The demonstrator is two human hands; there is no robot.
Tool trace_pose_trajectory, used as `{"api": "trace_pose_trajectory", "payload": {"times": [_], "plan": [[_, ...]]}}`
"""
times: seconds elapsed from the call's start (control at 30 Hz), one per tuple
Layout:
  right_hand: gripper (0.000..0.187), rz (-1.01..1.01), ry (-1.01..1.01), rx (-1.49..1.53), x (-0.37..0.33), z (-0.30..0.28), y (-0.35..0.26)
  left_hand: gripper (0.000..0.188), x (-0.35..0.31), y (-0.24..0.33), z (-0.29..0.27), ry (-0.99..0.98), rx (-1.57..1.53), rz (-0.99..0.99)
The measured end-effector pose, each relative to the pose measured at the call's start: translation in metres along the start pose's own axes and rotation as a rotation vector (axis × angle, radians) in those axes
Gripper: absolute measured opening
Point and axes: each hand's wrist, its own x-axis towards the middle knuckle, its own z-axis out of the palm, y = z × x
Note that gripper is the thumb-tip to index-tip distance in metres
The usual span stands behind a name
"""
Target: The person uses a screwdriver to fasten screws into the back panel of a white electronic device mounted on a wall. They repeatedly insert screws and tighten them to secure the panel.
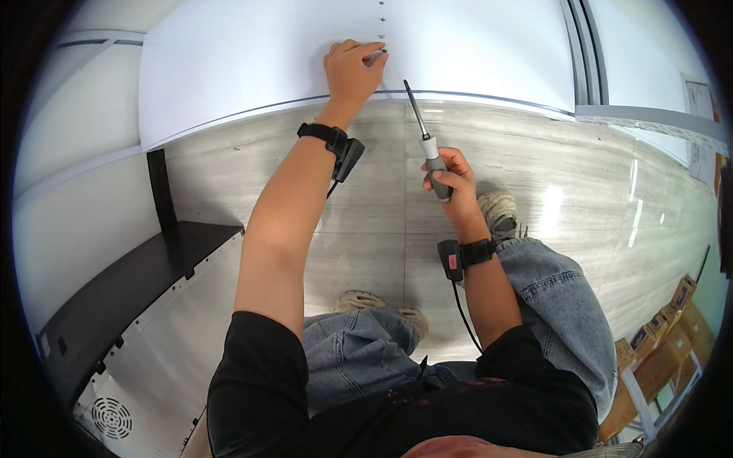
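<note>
Setting a screw (378,53) by hand: left hand (353,70) reaches up against the white panel (252,69), fingertips pinched on the small screw at a hole in the row of holes (382,15) running up from it. Right hand (450,174), below and to the right, is clenched around the grey screwdriver (427,137), shaft pointing up toward the left hand, tip well short of it. Judging by this, next move needs the tip seated in the screw head, with the pinch steadying it.
</note>
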Motion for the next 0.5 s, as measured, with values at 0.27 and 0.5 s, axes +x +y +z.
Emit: {"api": "trace_pose_trajectory", "payload": {"times": [0.27,0.5], "plan": [[0.032,0.079,-0.131,-0.082,0.001,0.042,0.019,0.019,-0.051,-0.014,-0.057,-0.099,-0.485,-0.423],[0.035,0.315,-0.378,-0.264,-0.009,0.118,0.078,0.032,-0.168,-0.053,-0.172,-0.182,-1.110,-1.050]]}}
